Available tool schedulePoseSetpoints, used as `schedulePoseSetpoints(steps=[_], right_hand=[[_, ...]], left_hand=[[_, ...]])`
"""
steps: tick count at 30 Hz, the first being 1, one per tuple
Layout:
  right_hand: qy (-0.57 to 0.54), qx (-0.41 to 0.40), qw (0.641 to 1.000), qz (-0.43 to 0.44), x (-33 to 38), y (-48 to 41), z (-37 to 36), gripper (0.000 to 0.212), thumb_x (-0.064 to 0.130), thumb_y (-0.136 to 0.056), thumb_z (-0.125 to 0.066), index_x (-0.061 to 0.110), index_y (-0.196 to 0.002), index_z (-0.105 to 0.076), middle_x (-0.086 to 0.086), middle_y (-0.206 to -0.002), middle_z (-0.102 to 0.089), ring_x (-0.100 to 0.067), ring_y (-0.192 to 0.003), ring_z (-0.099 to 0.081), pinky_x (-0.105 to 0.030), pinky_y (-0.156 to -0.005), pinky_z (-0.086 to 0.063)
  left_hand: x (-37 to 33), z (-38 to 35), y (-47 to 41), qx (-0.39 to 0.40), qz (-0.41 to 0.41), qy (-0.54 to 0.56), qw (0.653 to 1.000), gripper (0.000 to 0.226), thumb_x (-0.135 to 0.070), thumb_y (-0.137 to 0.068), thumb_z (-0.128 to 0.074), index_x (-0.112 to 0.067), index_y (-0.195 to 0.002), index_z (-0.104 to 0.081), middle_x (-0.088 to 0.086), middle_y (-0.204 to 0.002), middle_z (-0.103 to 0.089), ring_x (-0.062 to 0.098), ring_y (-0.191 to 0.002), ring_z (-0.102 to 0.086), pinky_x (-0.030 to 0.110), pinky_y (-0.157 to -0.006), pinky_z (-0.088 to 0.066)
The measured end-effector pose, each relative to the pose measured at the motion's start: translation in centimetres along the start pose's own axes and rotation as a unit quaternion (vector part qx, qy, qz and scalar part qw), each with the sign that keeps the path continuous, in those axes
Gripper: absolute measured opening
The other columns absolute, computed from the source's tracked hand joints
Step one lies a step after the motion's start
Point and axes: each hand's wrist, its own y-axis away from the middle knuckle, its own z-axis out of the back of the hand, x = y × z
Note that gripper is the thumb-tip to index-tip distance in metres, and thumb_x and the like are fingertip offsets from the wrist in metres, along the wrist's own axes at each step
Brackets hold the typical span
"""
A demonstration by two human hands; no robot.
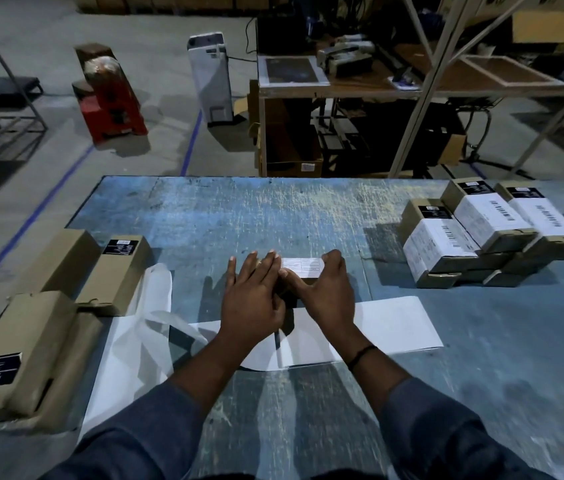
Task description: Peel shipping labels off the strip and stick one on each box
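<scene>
My left hand's [253,296] straight fingers [268,268] press the shipping label [303,264] flat onto the box [308,282] at mid-desk [308,209] so it bonds, while my right hand [329,292] curls round its end, steadying it

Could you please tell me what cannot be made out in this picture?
Middle box, head view: mostly hidden beneath left hand and right hand.
Label print: too small, blurred.
Label strip: partly covered by forearms; remaining labels unclear.
Lower stacked boxes: hidden under labelled ones.

Scratched blue table [239,209] bears plain boxes [114,271], labelled boxes [481,230], white label strip [395,323].
</scene>
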Motion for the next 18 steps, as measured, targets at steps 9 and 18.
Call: schedulePoseSetpoints(steps=[9,18], right_hand=[[-0.179,0.058,0.982,0.034,-3.7,-0.5,2.0,0.038,0.034,-0.088,-0.079,0.020,-0.117,-0.059,0.009,-0.114,-0.070,-0.005,-0.108,-0.066,-0.028,-0.086,-0.057],[-0.326,0.192,0.925,-0.014,-5.8,-1.9,4.9,0.034,0.009,-0.102,-0.060,0.013,-0.136,-0.063,-0.002,-0.135,-0.068,-0.018,-0.128,-0.061,-0.036,-0.100,-0.053]], left_hand=[[0.6,-0.4,0.1,-0.017,-0.022,-0.011,1.000,0.074,-0.030,-0.080,-0.061,-0.015,-0.151,-0.050,0.000,-0.157,-0.049,0.030,-0.150,-0.037,0.061,-0.124,-0.018],[0.4,-0.4,0.1,-0.025,-0.023,-0.013,0.999,0.070,-0.032,-0.082,-0.059,-0.015,-0.150,-0.052,0.001,-0.155,-0.051,0.030,-0.149,-0.039,0.059,-0.125,-0.017]])
